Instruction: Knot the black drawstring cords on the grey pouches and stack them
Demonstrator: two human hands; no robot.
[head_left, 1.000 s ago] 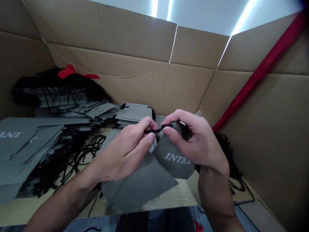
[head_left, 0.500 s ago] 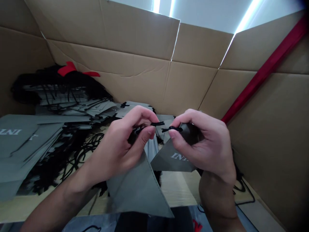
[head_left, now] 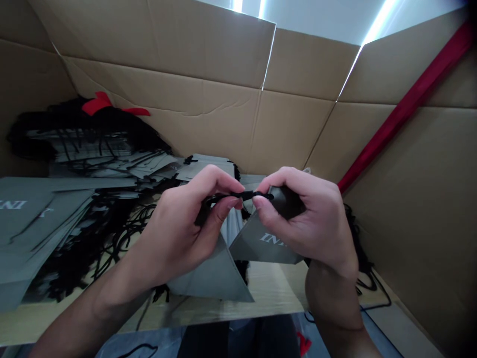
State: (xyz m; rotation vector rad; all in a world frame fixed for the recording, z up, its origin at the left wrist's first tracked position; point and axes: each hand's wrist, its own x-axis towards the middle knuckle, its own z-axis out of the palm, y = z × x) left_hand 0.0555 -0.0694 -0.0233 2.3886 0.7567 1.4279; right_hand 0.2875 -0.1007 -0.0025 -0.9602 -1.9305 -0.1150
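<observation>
Between thumb and index finger, my left hand (head_left: 188,221) pinches a doubled black cord (head_left: 223,198). My right hand (head_left: 315,219) pinches another black cord (head_left: 265,196), and the cord ends meet or overlap in the gap between my fingertips. Below my left hand hangs a plain grey flat piece (head_left: 214,278), its top hidden by the hand. Another grey piece (head_left: 263,243) with white lettering hangs under my right hand, partly covered by the fingers. Both look like thin fabric or soft sheet with a cord at the corner.
Stacked grey pieces with black cords lie at the left (head_left: 33,238), and a heap (head_left: 93,141) with red strips stands behind them. A smaller grey stack (head_left: 204,164) is beyond my hands. Cardboard walls (head_left: 208,99) surround the wooden table (head_left: 276,288). A dark red band (head_left: 406,109) slants at right.
My hands have drawn closer together, and the two cord ends, apart before, now meet. The left grey piece hangs slightly higher.
</observation>
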